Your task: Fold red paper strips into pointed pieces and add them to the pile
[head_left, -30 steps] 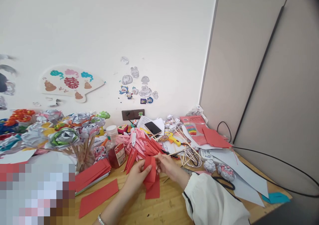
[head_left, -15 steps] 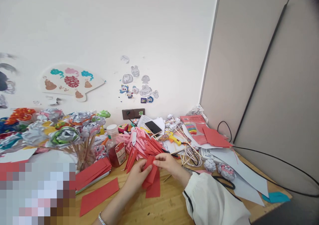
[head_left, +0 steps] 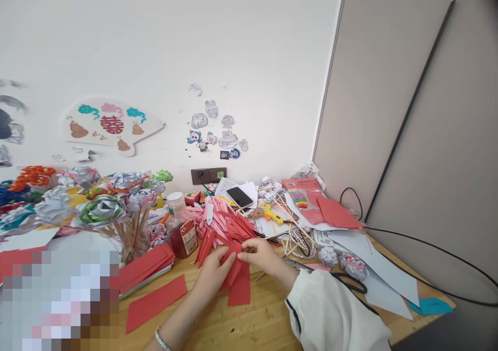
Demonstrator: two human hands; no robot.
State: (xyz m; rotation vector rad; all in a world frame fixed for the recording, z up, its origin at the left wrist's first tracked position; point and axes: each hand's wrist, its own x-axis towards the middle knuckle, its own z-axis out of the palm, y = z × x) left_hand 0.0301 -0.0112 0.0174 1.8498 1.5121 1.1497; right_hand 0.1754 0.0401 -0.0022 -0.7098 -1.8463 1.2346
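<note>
Between my two hands is a folded piece of red paper (head_left: 234, 273), held over the wooden table. My left hand (head_left: 217, 269) grips its left side, with the thumb lying on top. At its upper right edge, my right hand (head_left: 257, 254) pinches the paper between thumb and fingers. Beneath it, a flat red paper strip (head_left: 240, 290) lies on the table. Just beyond my hands is a heap of folded red strips (head_left: 237, 226), beside folded pink strips (head_left: 206, 217). Another red paper rectangle (head_left: 156, 303) lies left of my left forearm.
A jar with red contents (head_left: 182, 232) stands left of the heap, near paper flowers on sticks (head_left: 103, 209). Farther back are a phone (head_left: 239, 197) and a yellow glue gun (head_left: 272, 214). Black-handled scissors (head_left: 352, 282) lie by my right sleeve. A black cable (head_left: 428, 247) crosses the right side.
My fingers have shifted slightly on the folded red paper, and its lower part has tilted and moved further under my left hand. Both hands keep their hold.
</note>
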